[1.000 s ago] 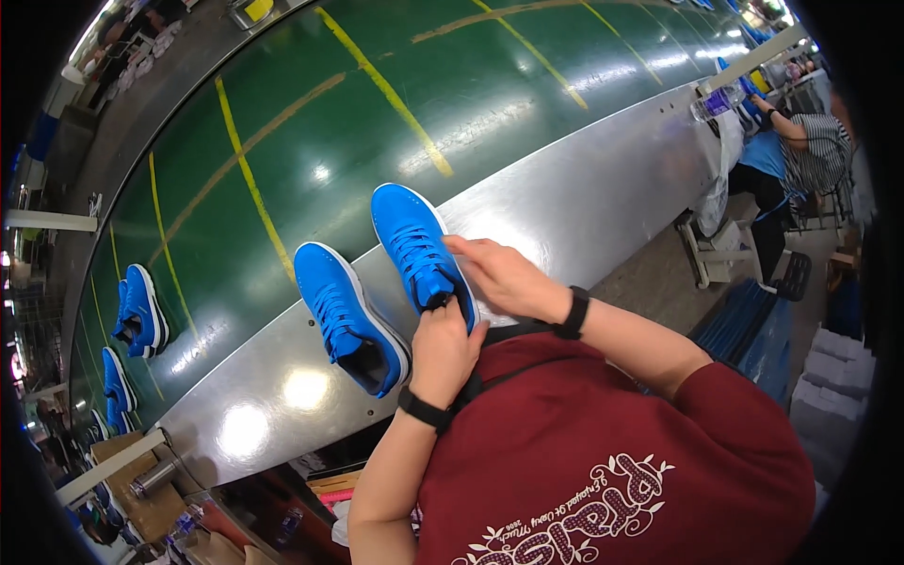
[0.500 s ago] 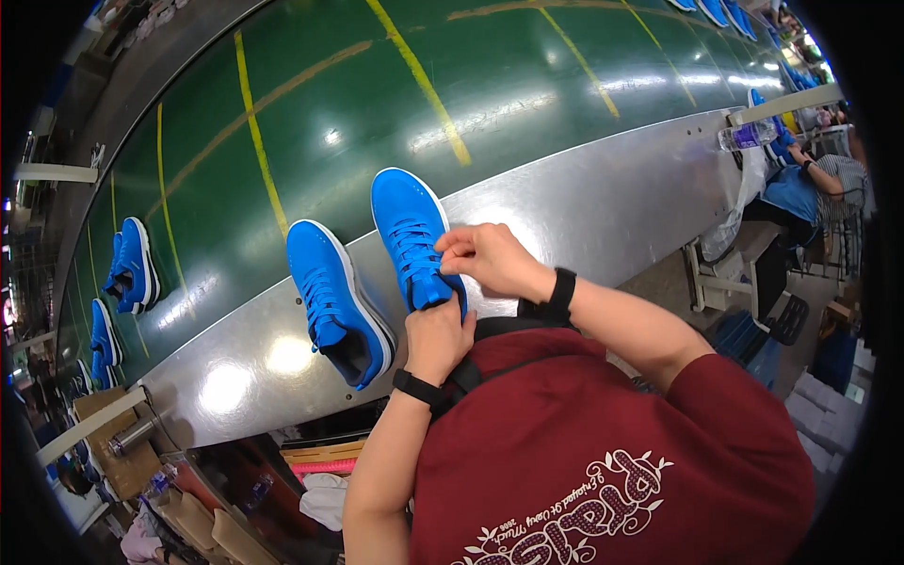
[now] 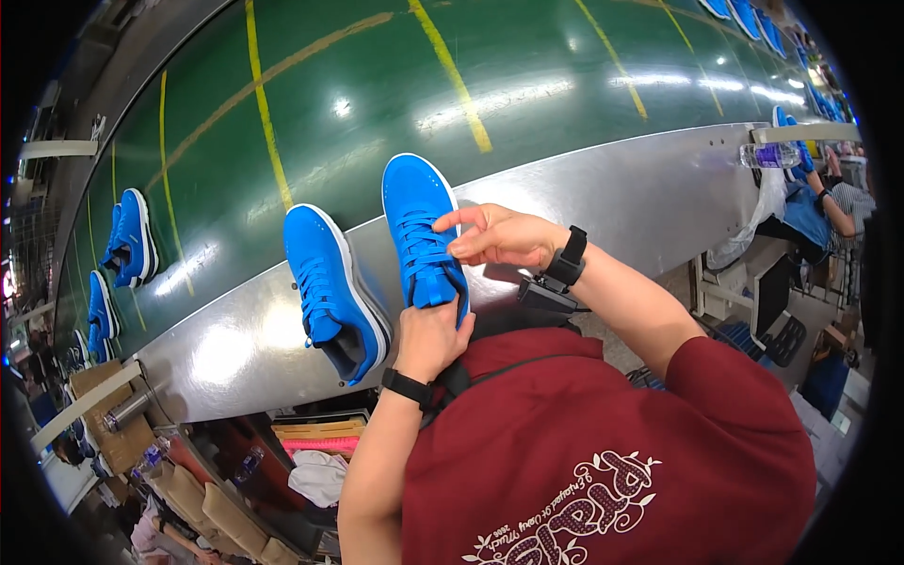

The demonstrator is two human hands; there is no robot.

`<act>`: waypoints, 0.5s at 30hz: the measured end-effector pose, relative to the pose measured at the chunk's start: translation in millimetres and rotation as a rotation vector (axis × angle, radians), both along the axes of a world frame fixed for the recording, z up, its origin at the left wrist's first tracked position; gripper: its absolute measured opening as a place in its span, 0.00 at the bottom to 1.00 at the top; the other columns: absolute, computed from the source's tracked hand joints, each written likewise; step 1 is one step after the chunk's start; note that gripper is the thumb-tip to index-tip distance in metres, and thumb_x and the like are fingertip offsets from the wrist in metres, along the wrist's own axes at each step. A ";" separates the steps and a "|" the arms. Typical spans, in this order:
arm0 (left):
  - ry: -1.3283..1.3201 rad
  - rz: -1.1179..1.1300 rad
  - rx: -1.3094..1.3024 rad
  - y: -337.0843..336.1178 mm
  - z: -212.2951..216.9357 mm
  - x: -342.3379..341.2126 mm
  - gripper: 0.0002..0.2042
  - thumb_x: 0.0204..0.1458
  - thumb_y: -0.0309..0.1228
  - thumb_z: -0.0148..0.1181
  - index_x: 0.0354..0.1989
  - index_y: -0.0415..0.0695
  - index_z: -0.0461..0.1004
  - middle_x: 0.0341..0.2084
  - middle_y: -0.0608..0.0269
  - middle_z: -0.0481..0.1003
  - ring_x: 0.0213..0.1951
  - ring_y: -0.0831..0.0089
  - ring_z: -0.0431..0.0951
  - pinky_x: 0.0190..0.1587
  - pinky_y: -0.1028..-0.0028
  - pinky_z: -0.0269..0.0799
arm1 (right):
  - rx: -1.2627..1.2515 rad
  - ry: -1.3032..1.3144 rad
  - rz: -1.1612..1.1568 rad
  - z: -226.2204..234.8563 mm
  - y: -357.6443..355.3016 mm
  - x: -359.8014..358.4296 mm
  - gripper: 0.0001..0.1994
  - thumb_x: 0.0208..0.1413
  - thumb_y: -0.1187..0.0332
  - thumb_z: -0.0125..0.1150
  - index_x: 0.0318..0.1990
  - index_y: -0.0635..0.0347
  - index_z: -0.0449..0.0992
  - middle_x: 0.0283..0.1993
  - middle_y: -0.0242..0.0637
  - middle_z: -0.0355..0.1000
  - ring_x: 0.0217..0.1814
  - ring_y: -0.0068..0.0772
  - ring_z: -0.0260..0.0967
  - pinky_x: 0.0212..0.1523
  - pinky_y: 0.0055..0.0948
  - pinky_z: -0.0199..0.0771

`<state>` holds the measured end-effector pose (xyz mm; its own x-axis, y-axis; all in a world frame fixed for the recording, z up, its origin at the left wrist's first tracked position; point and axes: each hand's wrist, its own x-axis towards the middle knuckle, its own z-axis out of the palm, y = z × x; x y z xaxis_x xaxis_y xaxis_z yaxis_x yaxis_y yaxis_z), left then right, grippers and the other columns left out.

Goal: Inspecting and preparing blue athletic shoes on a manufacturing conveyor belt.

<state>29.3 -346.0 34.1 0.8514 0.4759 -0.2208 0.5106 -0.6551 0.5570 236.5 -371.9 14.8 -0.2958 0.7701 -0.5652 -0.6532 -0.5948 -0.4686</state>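
Observation:
A blue sneaker (image 3: 415, 185) with a white sole rests on the metal ledge, its toe over the edge of the green belt. My left hand (image 3: 428, 343) holds it at the heel, fingers hidden in the shoe's opening and the thumb outside. Over the sneaker's right side is my right hand (image 3: 499, 237), open, index finger and thumb apart beside the blue laces (image 3: 421, 237). No lace shows clearly between them. Just left of these stands a second blue sneaker (image 3: 316, 247), laced and untouched.
The green belt (image 3: 348, 122) with yellow lines runs beyond the metal ledge (image 3: 612, 193). More blue sneakers (image 3: 137, 247) sit on it at far left and far right. A plastic bottle (image 3: 767, 156) lies on the ledge near another person (image 3: 815, 202). A metal flask (image 3: 126, 411) is at lower left.
My right index finger and thumb have spread apart beside the laces. My left hand stays at the sneaker's heel. The whole view has shifted slightly.

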 end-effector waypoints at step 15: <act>0.054 0.138 -0.110 -12.0 12.4 18.4 0.16 0.47 0.40 0.59 0.27 0.36 0.71 0.19 0.44 0.73 0.24 0.47 0.75 0.28 0.56 0.70 | 0.272 -1.050 -0.069 14.8 -45.6 -27.2 0.16 0.55 0.69 0.55 0.51 0.61 0.70 0.37 0.45 0.77 0.40 0.40 0.76 0.43 0.31 0.74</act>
